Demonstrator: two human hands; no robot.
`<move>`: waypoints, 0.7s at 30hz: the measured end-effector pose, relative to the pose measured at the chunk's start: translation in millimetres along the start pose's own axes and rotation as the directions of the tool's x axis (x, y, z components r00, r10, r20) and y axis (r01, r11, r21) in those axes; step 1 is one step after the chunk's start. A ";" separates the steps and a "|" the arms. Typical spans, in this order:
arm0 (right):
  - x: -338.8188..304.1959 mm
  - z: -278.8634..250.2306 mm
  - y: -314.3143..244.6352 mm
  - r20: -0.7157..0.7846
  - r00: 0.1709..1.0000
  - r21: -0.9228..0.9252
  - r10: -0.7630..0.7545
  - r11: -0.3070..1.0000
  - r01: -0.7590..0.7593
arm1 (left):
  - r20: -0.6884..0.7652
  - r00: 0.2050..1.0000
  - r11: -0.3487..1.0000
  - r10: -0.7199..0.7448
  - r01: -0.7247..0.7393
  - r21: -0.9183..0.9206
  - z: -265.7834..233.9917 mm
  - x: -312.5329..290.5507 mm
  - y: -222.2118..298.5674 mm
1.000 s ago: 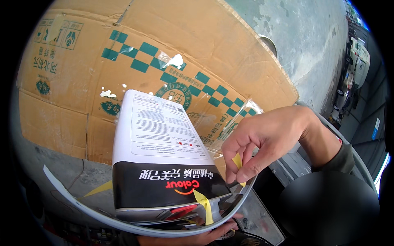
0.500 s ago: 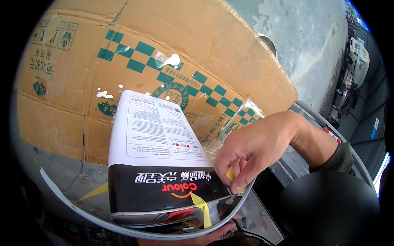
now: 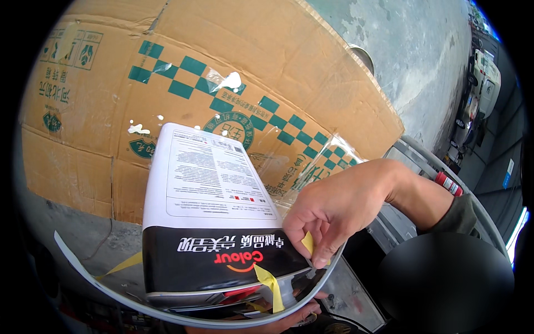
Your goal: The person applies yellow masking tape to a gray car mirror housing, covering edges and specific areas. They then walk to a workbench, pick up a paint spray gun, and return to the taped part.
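Note:
A rectangular white-and-black tin (image 3: 214, 183) with red lettering stands in front of me, its black end nearest. Around that near end curves a piece with a thin grey rim (image 3: 183, 318) and a dark, glossy inside. My right hand (image 3: 339, 209) is closed at the tin's right near corner, pinching a strip of yellow tape (image 3: 307, 242) by the rim. Under the rim at the bottom, my left hand (image 3: 292, 321) shows only partly, with its fingers curled against the curved piece. Another yellow tape strip (image 3: 270, 286) crosses the rim beside the tin.
Flattened brown cardboard (image 3: 178, 33) with green checks lies beyond, bearing white paint splashes (image 3: 228, 82). A red-capped tube or can (image 3: 448, 183) is beside my right forearm. More yellow tape (image 3: 122, 264) hangs at left. Parked vehicles (image 3: 485, 86) stand far right on the concrete floor (image 3: 411, 61).
My right hand has shifted slightly down and left, still pinching the tape. In the picture, the tin sits slightly further left. The left hand looks the same.

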State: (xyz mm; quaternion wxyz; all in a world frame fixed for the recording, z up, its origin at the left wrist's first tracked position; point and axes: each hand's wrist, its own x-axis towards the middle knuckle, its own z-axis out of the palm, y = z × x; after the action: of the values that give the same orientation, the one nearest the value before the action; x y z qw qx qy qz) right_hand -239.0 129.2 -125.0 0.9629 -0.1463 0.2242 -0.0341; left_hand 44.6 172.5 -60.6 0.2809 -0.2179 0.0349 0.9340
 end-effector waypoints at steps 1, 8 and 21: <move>-0.2 1.1 1.5 -0.007 1.000 0.029 -0.007 1.000 0.007 | -0.001 1.000 1.000 0.012 -0.012 0.002 -0.1 0.6 1.5; 0.8 -0.3 6.2 0.038 0.997 0.117 -0.063 0.991 0.058 | 0.023 0.997 0.949 0.075 -0.079 0.307 -2.8 1.3 13.5; -8.1 7.4 12.0 -0.167 0.969 0.039 -0.182 0.981 0.191 | -0.055 0.998 0.995 0.009 -0.003 0.103 0.7 -0.3 6.8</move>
State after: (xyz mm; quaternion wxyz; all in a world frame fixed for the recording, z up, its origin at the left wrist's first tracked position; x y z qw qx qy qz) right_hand -243.0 143.6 -118.8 0.9376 -0.1370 0.2861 -0.1424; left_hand 40.9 166.8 -60.2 0.2878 -0.2289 0.0916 0.9254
